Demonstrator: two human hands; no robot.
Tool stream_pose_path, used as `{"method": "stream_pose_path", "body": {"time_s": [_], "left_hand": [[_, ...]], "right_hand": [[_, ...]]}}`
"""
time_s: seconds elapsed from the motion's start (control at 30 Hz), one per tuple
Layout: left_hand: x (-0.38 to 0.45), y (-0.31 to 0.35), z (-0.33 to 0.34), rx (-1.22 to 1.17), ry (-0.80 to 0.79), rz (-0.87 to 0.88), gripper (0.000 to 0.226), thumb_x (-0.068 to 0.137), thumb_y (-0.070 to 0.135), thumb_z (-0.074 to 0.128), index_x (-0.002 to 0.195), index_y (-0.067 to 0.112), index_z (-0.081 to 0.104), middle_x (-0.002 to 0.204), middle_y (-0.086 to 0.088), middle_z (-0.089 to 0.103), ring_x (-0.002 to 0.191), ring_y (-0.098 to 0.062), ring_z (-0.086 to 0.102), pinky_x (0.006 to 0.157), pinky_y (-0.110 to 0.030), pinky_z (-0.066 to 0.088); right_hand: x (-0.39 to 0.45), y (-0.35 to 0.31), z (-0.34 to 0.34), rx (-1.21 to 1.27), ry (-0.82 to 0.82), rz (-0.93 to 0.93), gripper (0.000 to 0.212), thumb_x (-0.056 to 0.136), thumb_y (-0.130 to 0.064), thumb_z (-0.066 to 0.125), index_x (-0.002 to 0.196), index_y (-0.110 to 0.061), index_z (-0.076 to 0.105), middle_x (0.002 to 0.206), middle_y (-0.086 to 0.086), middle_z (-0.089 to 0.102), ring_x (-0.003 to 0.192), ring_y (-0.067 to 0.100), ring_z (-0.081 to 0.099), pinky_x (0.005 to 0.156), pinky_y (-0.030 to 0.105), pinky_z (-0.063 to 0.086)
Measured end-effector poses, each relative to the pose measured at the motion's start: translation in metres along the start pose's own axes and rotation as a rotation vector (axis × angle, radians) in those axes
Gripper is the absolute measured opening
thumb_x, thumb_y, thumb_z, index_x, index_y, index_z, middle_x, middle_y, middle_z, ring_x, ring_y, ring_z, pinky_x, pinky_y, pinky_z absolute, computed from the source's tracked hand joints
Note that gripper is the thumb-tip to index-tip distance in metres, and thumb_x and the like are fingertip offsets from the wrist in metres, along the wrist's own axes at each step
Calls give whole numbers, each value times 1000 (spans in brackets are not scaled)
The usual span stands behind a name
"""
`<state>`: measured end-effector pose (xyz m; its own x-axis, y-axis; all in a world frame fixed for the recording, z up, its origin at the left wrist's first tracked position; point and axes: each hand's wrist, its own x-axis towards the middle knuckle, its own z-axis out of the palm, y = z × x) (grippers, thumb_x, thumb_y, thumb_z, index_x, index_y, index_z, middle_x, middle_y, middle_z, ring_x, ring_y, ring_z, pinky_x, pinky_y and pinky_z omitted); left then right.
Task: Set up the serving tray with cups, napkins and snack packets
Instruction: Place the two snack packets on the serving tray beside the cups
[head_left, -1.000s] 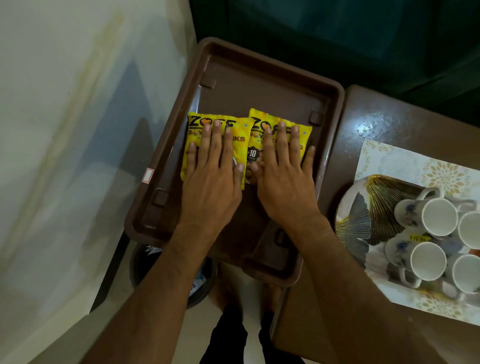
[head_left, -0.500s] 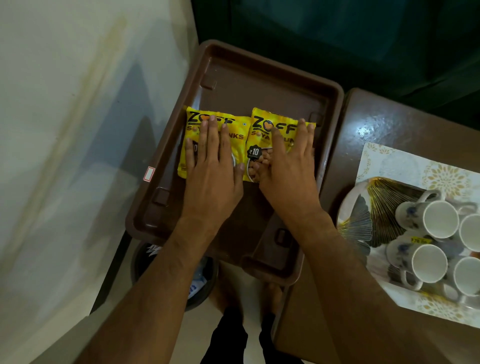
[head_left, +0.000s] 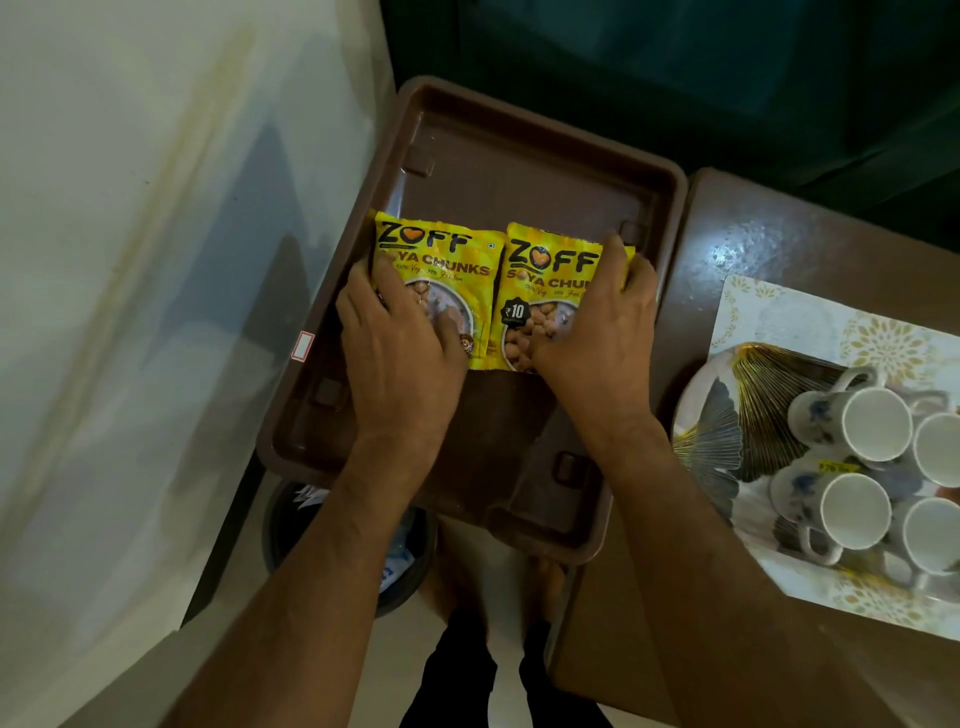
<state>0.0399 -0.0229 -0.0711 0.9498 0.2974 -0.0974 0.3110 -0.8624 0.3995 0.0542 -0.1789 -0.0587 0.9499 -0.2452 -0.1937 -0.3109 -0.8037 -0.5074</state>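
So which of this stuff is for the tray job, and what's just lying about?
For the job:
brown tray
left snack packet
right snack packet
white cups

Lying about:
bin on the floor
patterned plate

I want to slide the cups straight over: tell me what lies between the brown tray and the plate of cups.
In the head view, only bare dark tabletop separates the brown tray from the plate holding the cups; the patterned mat under the plate begins beside it.

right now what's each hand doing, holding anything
Left hand: closed on the left snack packet, gripping its outer edge.
Right hand: closed on the right snack packet, gripping its outer edge.
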Motion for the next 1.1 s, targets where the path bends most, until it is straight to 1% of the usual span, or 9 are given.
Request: {"method": "stream_pose_path", "body": {"time_s": [0.33,0.47,0.6,0.67,0.73,0.8,0.93,1.03,1.1], "left_hand": [[15,1,-6,-165,-49,-143,75,88,18,75,151,4,38,144,-18,47,138,-35,40,111,-47,41],[17,-2,-5,-236,-67,-192,76,81,16,83,145,4,43,140,-17,49,136,-35,43,113,-47,42],[16,-3,-10,-419,-77,-220,80,73,9,88,140,7,44,140,-12,48,123,-28,57,99,-41,52],[16,-4,-13,-458,-86,-210,79,71,10,90,135,12,45,137,-10,49,114,-24,60,92,-39,54],[16,-4,-16,-523,-114,-232,78,68,7,90,131,15,45,131,-7,54,108,-19,63,88,-37,58],[16,-3,-18,-698,-156,-352,78,68,-1,89,130,16,44,117,0,61,100,-12,67,83,-36,62],[16,-4,-24,-870,-228,-511,66,70,-12,86,121,13,53,95,9,66,83,-3,68,71,-27,60],[17,-9,-24,-883,-297,-529,48,69,-16,82,109,7,69,93,-2,75,80,-16,74,72,-37,63],[17,-12,-25,-883,-295,-504,50,71,-18,77,111,10,65,96,-2,74,84,-18,74,72,-38,61]], "right_hand": [[1,3,-1,38,36,22,125,59,-31,98,155,-8,23,141,16,41,130,32,44,103,26,30],[1,-5,-8,70,26,5,122,63,-18,93,158,-17,17,142,10,34,100,18,49,83,24,37],[-1,-3,-15,232,43,41,128,64,-16,95,162,-17,12,147,9,34,110,8,39,91,21,35],[-1,-1,-17,319,59,86,129,62,-17,97,161,-15,14,147,8,41,118,10,46,96,20,38],[-1,3,-16,376,73,125,127,60,-17,98,159,-12,20,132,-2,58,116,11,57,96,11,44],[0,4,-17,412,74,162,115,58,-12,98,153,-11,32,106,-19,59,96,0,60,82,2,46],[0,7,-18,417,87,181,86,59,-5,93,132,-15,50,88,-23,58,78,-12,56,82,24,55],[-3,9,-19,493,65,194,90,56,-5,96,131,-18,48,98,-16,63,89,-7,62,87,30,60],[-4,12,-20,556,48,195,97,51,-8,99,133,-18,47,110,-10,68,98,1,69,88,36,62]]}}
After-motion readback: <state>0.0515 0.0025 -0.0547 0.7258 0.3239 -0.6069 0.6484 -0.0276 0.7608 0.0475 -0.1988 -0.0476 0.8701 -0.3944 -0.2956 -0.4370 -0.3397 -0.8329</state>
